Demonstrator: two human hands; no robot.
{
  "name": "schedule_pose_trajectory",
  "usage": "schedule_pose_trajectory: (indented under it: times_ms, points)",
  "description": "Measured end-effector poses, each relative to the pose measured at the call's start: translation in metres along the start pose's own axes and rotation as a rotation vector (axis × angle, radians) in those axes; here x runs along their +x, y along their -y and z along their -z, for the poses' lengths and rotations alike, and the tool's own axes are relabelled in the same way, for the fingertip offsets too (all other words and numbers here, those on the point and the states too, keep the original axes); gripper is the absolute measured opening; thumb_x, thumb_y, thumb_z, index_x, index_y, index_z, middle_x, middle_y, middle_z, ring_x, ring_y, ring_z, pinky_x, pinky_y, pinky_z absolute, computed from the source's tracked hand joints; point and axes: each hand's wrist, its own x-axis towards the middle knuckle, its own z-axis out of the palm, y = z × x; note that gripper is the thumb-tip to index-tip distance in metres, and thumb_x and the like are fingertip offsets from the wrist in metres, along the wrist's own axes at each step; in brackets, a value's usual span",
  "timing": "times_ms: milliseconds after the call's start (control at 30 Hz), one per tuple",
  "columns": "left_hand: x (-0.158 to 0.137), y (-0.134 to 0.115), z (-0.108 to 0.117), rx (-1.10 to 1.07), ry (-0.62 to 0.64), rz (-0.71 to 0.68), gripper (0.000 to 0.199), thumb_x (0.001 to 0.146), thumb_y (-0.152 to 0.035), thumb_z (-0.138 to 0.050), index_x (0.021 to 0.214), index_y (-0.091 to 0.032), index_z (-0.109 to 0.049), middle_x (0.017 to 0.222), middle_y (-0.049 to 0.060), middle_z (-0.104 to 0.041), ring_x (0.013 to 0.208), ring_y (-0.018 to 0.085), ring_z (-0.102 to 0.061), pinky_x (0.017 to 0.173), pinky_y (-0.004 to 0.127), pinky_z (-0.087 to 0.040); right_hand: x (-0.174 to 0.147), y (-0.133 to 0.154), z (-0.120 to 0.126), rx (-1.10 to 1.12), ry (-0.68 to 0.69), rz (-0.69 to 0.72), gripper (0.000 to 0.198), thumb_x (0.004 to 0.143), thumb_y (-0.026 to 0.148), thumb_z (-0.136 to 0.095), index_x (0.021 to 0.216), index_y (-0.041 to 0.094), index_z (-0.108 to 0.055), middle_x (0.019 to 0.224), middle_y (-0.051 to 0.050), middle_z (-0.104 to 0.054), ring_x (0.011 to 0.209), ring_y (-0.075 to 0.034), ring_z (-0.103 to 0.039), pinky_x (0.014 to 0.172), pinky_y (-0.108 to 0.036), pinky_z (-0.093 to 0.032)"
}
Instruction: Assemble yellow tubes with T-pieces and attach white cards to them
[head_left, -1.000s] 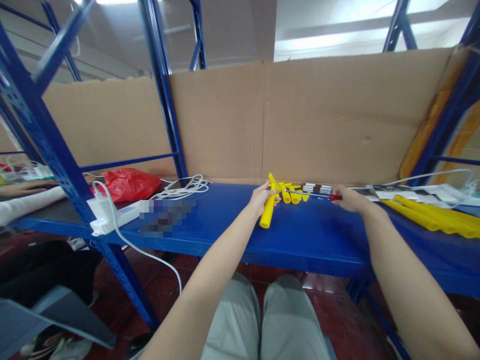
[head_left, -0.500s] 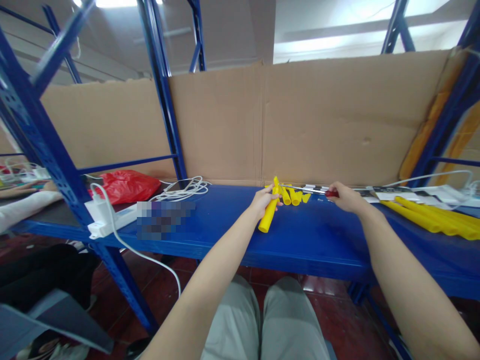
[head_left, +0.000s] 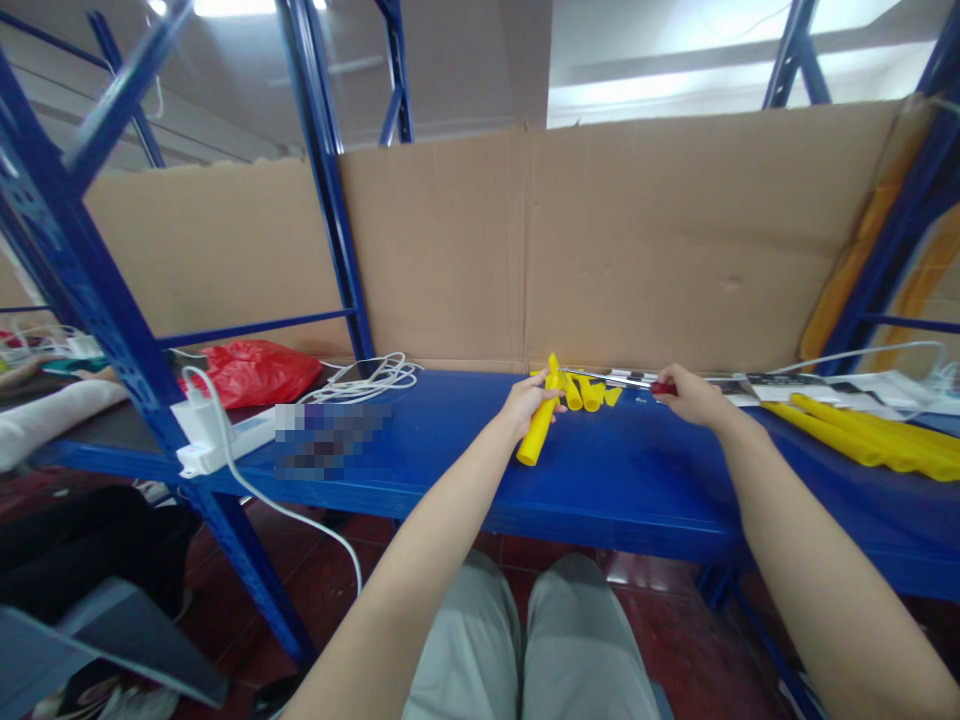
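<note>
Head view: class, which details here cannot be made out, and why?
All in the head view:
Part of the held yellow tube: covered by the left grip.
Rear of the red-handled tool: covered by the right grip.
Tool tip: too small to tell whether it touches the tube.
Long yellow pieces: cut off by the right edge.
Whatever lies under the pixelated patch: masked by coarse squares.

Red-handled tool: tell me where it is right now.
In the head view, the red-handled tool is right of centre, in the right hand, its metal shaft pointing left toward the yellow tube held in the left hand.
</note>
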Motion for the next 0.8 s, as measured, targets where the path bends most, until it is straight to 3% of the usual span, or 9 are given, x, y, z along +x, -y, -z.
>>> schedule_pose_trajectory:
  times_ms: [533,800]
  points:
    - [0.003,0.002,0.003,-0.039,0.024,0.018,0.067,0.087,0.0,-0.045,0.149,-0.023,-0.034,0.099,0.01,-0.068,0.051,0.008,-0.06,0.046,0.018,-0.04,-0.003,0.013,0.006,-0.093,-0.082,-0.022,0.01,0.072,0.024,-0.056,0.083,0.024,-0.056,0.079,-0.004,-0.07,0.082,-0.026,-0.065,0.073,-0.036,-0.04]
    - [0.004,0.002,0.004,-0.032,0.017,0.026,0.069,0.087,0.0,-0.047,0.149,-0.024,-0.033,0.103,0.011,-0.068,0.052,0.008,-0.061,0.047,0.019,-0.042,-0.001,0.006,0.005,-0.05,-0.081,0.051,0.009,0.071,0.028,-0.059,0.08,0.025,-0.059,0.077,-0.003,-0.07,0.075,-0.024,-0.065,0.061,-0.03,-0.039]
